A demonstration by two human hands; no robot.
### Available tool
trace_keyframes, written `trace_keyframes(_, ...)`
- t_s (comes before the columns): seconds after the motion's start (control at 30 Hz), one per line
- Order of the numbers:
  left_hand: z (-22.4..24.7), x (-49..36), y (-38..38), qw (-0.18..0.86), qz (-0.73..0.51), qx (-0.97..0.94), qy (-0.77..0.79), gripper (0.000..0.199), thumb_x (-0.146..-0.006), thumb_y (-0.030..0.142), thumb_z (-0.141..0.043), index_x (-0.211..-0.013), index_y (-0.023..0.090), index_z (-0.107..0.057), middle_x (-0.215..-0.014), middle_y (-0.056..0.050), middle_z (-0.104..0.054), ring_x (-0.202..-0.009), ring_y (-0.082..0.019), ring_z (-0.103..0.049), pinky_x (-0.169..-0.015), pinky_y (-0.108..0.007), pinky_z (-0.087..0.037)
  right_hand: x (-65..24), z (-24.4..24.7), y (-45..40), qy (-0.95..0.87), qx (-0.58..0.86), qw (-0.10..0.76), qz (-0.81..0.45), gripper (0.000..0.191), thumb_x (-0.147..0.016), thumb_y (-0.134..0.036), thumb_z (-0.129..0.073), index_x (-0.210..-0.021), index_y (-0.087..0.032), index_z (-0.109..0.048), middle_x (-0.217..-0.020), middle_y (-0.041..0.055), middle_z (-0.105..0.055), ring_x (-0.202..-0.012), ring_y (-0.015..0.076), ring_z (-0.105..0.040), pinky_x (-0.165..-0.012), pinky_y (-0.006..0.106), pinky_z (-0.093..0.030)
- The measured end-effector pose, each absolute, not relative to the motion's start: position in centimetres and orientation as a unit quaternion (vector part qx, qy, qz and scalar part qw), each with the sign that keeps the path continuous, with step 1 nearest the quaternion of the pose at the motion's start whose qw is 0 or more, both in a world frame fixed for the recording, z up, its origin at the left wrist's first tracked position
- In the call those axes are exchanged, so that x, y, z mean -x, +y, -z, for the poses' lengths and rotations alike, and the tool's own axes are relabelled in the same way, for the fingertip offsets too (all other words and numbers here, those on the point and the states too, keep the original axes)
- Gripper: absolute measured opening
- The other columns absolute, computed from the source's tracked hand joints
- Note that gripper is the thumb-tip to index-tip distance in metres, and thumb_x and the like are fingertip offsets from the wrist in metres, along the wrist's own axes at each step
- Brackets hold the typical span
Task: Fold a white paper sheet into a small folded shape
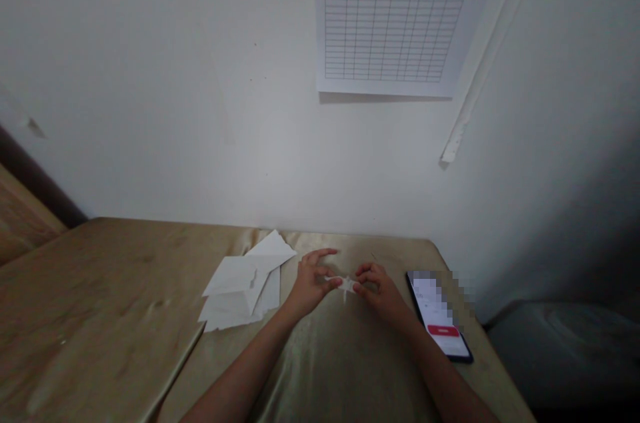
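Observation:
Between both hands is a small white piece of paper (347, 284), held above the brown surface. My left hand (313, 281) pinches its left end between thumb and forefinger, with the other fingers raised. The right end is pinched by my right hand (379, 288), its fingers curled. A thin white strip points down from the paper's middle; the finer shape of the piece is too small to make out. To the left of my left hand lies a loose pile of white paper sheets (235, 275), some with torn edges.
A phone (439, 319) with a lit screen lies right of my right hand. The shiny brown covered surface (120, 289) meets a white wall (150, 76). A printed table sheet (387, 87) hangs there beside a white cable duct (467, 113).

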State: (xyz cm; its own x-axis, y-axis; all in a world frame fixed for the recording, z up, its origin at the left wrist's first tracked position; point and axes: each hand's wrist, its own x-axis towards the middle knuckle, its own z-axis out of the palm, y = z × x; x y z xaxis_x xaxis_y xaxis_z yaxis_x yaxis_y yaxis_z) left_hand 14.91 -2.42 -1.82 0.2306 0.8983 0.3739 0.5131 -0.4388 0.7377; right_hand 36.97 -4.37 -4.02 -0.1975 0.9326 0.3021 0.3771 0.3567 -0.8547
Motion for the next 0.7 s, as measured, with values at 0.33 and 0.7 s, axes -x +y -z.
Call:
trace_keyframes(0.33,3.2,-15.2,-1.9,0.232,-0.422,-0.715,0.507,0.013,-0.070,0.028,-0.084,-0.064,0.024,-0.074,-0.129,-0.003,-0.067,-0.123,-0.027,-0.057,-0.111,-0.051,-0.038,-37.5,4.4,-4.2,-0.678,0.521,0.429,-0.291,0.021,-0.082,-0.045,-0.069,-0.075,-0.026,-0.073,-0.098,0.0054,-0.062,-0.103,0.0242,-0.055,-0.097,0.040,-0.041)
trace_keyframes(0.7,3.4,-14.2,-1.2,0.214,-0.435,-0.697,0.529,0.013,-0.071,0.026,-0.082,-0.062,0.023,-0.073,-0.127,-0.004,-0.069,-0.120,-0.026,-0.059,-0.111,-0.051,-0.039,-38.3,4.6,-3.6,-0.661,0.548,0.445,-0.253,0.015,-0.079,-0.039,-0.070,-0.071,-0.026,-0.070,-0.093,0.0057,-0.068,-0.101,0.0262,-0.057,-0.095,0.041,-0.042)
